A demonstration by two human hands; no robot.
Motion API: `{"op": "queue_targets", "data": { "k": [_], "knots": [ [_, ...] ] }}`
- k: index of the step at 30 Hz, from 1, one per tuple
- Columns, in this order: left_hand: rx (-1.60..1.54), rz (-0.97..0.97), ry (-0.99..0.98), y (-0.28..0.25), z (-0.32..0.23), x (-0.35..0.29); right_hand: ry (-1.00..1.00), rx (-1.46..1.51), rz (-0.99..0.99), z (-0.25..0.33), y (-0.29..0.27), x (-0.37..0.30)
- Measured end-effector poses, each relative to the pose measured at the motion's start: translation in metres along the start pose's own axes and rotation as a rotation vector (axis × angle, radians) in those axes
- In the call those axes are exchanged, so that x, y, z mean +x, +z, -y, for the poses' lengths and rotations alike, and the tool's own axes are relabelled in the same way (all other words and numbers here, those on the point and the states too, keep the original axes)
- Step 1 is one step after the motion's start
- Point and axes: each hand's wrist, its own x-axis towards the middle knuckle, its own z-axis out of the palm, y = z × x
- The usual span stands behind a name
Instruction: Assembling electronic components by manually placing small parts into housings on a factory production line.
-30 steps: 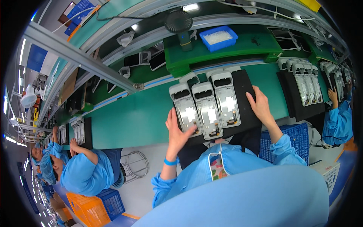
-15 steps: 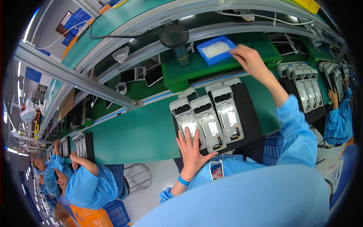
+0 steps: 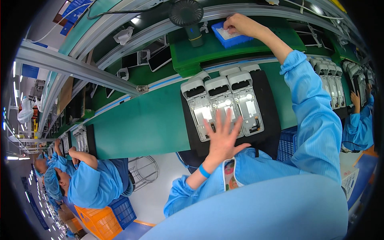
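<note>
Three pale grey plastic device housings, the left one (image 3: 199, 105), the middle one (image 3: 221, 94) and the right one (image 3: 249, 105), lie side by side on a black mat (image 3: 270, 105), with others partly hidden behind them. My left hand (image 3: 222, 140) spreads its fingers over the lower end of the middle housing, holding nothing; whether it touches cannot be told. My right hand (image 3: 245, 26) reaches into a small blue tray (image 3: 238, 40) of small whitish, translucent pieces (image 3: 226, 35). Its fingers are bent together among them, and what they pinch is hidden.
The tray stands on a green raised shelf (image 3: 182, 56) beside a black fan (image 3: 186, 16). A metal frame bar (image 3: 80, 72) crosses at left. More housings (image 3: 330, 82) stand at right. Co-workers in blue (image 3: 98, 180) sit left and right along the green bench (image 3: 140, 128).
My right hand has gone from the tray's right edge down into its pieces. My left hand has shifted right, from the left housing to the middle one. The whole view has tilted somewhat.
</note>
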Motion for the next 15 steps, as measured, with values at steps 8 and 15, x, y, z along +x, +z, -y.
{"op": "queue_targets", "data": {
  "k": [8, 15],
  "knots": [
    [0.011, -0.002, 0.199, 0.033, -0.012, 0.041, -0.034, -0.185, -0.128, 0.000, 0.007, -0.010],
    [-0.214, -0.026, 0.191, 0.020, -0.025, 0.043, 0.012, -0.056, -0.330, -0.018, -0.006, -0.033]
  ]
}}
